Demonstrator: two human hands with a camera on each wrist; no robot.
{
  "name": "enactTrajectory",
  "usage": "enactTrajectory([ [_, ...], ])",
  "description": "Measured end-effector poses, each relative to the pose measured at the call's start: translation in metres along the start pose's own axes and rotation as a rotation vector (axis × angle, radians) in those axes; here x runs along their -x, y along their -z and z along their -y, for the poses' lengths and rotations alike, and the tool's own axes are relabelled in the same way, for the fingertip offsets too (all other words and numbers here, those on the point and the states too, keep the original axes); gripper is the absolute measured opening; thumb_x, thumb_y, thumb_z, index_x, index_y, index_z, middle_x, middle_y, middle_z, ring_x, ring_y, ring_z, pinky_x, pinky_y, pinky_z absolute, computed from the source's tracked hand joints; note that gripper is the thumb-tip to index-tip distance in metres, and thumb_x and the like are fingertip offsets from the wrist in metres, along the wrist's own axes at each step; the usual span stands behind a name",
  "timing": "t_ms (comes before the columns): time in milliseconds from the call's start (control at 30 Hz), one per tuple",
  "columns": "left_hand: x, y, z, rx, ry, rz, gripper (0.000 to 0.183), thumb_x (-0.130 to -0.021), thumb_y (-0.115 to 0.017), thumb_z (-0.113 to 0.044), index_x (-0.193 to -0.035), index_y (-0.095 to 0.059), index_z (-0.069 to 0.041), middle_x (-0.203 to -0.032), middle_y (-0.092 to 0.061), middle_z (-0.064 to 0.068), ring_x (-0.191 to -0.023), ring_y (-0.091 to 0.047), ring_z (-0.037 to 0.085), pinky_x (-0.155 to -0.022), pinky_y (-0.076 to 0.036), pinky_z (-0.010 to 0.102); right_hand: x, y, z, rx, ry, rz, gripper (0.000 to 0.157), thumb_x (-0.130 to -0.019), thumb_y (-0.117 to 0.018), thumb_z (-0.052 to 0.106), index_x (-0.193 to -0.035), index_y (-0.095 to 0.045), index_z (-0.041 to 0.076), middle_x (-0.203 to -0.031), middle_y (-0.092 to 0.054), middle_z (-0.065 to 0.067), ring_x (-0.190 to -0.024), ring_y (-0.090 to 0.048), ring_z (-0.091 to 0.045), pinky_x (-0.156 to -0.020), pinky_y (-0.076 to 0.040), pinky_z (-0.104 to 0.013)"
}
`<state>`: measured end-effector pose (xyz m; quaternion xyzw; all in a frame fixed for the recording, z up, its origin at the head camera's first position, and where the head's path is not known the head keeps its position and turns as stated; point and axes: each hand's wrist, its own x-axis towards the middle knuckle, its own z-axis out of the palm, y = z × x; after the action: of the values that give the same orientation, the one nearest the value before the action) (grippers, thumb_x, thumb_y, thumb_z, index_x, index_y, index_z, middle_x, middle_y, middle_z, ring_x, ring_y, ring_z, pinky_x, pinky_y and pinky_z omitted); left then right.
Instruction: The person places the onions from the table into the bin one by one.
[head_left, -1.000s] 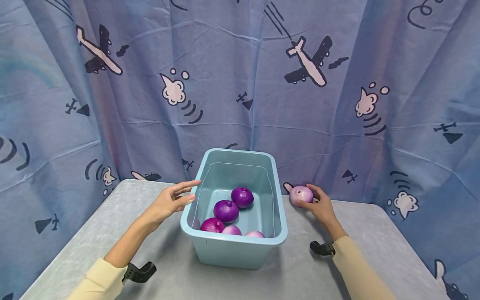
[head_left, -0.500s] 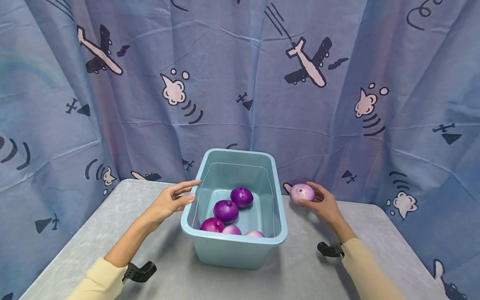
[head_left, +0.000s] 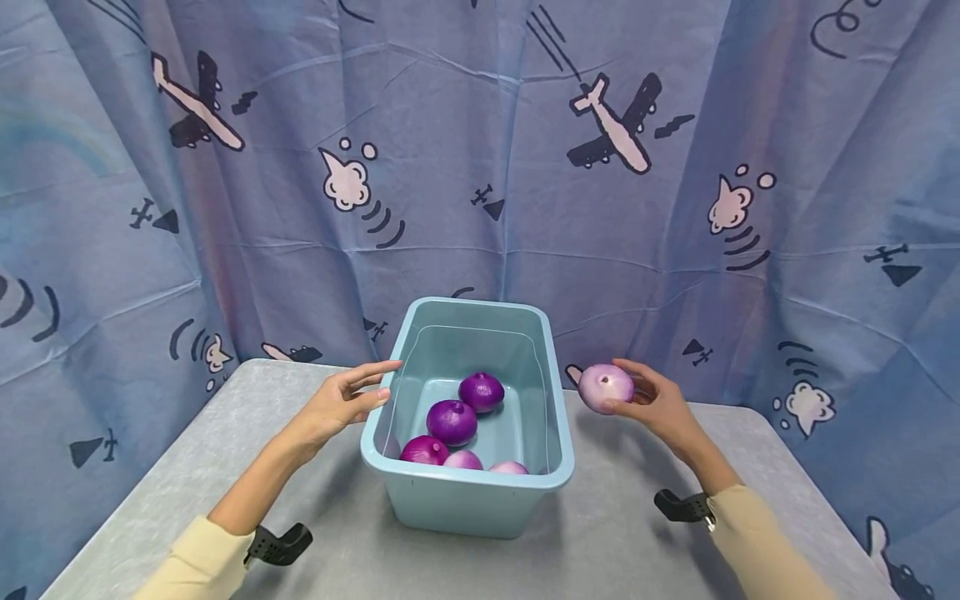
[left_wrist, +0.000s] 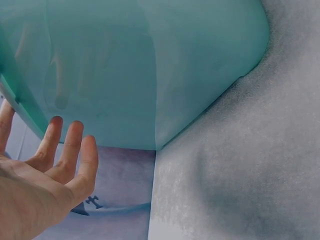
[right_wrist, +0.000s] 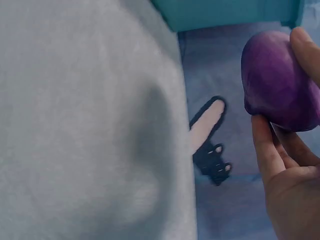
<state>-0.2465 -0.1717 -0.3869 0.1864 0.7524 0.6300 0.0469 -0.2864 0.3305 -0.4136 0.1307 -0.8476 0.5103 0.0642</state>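
A light blue plastic tub (head_left: pixel 468 487) stands mid-table with several purple and pink onions (head_left: pixel 452 421) inside. My right hand (head_left: pixel 651 403) grips a pale purple onion (head_left: pixel 606 387) just right of the tub's far right corner, lifted off the table. In the right wrist view the onion (right_wrist: pixel 277 82) sits between my fingers (right_wrist: pixel 265 145) and thumb. My left hand (head_left: pixel 347 398) stays open with straight fingers beside the tub's left wall. The left wrist view shows those fingers (left_wrist: pixel 67 152) close to the tub's wall (left_wrist: pixel 150 65).
The grey table (head_left: pixel 187 467) has rounded corners and ends near the bottom of the head view. A blue curtain (head_left: pixel 480 167) printed with airplanes hangs right behind the table and around its sides.
My right hand has lifted the pale onion off the table, raising it slightly beside the tub. The left hand and the tub have not moved.
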Motion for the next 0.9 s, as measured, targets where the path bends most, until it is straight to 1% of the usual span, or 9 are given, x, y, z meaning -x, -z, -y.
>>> enactTrajectory([
  [133,0.001,0.001,0.000,0.003,0.003,-0.002,0.049,-0.100,-0.068,-0.024,-0.146,-0.057,-0.012,-0.147,-0.047,0.023,-0.124,-0.056,0.032,-0.091,-0.051,0.040,0.002,0.007,0.018,-0.013,0.016,0.022,0.074,-0.087,-0.085,0.020,-0.151,-0.048,0.010,-0.137,-0.053,-0.022,-0.117,-0.058,-0.028,-0.088,-0.050,-0.020],
  [267,0.001,0.001,0.001,0.006,0.001,-0.001,0.049,-0.100,-0.068,-0.024,-0.146,-0.057,-0.012,-0.146,-0.047,0.023,-0.124,-0.056,0.033,-0.092,-0.051,0.042,0.003,0.016,0.037,-0.068,0.059,0.033,0.070,-0.088,-0.082,0.012,-0.150,-0.049,0.010,-0.135,-0.053,-0.022,-0.110,-0.063,-0.019,-0.086,-0.053,-0.025],
  [367,0.001,0.002,0.002,0.006,-0.003,-0.002,0.049,-0.100,-0.067,-0.024,-0.146,-0.057,-0.011,-0.147,-0.047,0.023,-0.124,-0.055,0.033,-0.091,-0.051,0.041,0.003,0.020,0.049,-0.095,0.101,0.050,0.068,-0.089,-0.080,0.007,-0.150,-0.049,0.009,-0.134,-0.053,-0.019,-0.109,-0.064,-0.015,-0.086,-0.054,-0.027],
  [500,0.002,0.002,0.003,0.012,-0.004,-0.003,0.049,-0.100,-0.068,-0.023,-0.146,-0.057,-0.011,-0.147,-0.047,0.023,-0.126,-0.055,0.033,-0.091,-0.051,0.041,0.002,0.023,0.063,-0.103,0.144,0.080,0.068,-0.090,-0.078,0.003,-0.150,-0.048,0.008,-0.134,-0.054,-0.014,-0.110,-0.064,-0.016,-0.085,-0.055,-0.029],
  [600,0.002,0.001,0.003,0.017,-0.001,-0.003,0.049,-0.100,-0.068,-0.023,-0.146,-0.057,-0.011,-0.148,-0.047,0.022,-0.126,-0.054,0.034,-0.092,-0.051,0.043,0.002,0.023,0.073,-0.122,0.161,0.098,0.067,-0.090,-0.076,-0.001,-0.150,-0.049,0.009,-0.134,-0.055,-0.012,-0.110,-0.064,-0.018,-0.084,-0.056,-0.032],
  [700,0.001,0.001,0.003,0.016,-0.001,-0.001,0.049,-0.100,-0.068,-0.024,-0.146,-0.057,-0.011,-0.148,-0.047,0.022,-0.127,-0.054,0.035,-0.094,-0.050,0.045,0.002,0.022,0.082,-0.130,0.168,0.110,0.065,-0.091,-0.074,-0.001,-0.150,-0.049,0.011,-0.133,-0.055,-0.012,-0.110,-0.064,-0.019,-0.083,-0.056,-0.033],
  [900,0.000,0.001,0.001,-0.006,-0.005,-0.003,0.049,-0.100,-0.068,-0.025,-0.146,-0.057,-0.012,-0.147,-0.049,0.021,-0.127,-0.054,0.035,-0.095,-0.050,0.046,0.000,0.017,0.097,-0.130,0.168,0.121,0.065,-0.093,-0.073,0.001,-0.151,-0.047,0.009,-0.133,-0.056,-0.013,-0.111,-0.063,-0.021,-0.085,-0.056,-0.033],
])
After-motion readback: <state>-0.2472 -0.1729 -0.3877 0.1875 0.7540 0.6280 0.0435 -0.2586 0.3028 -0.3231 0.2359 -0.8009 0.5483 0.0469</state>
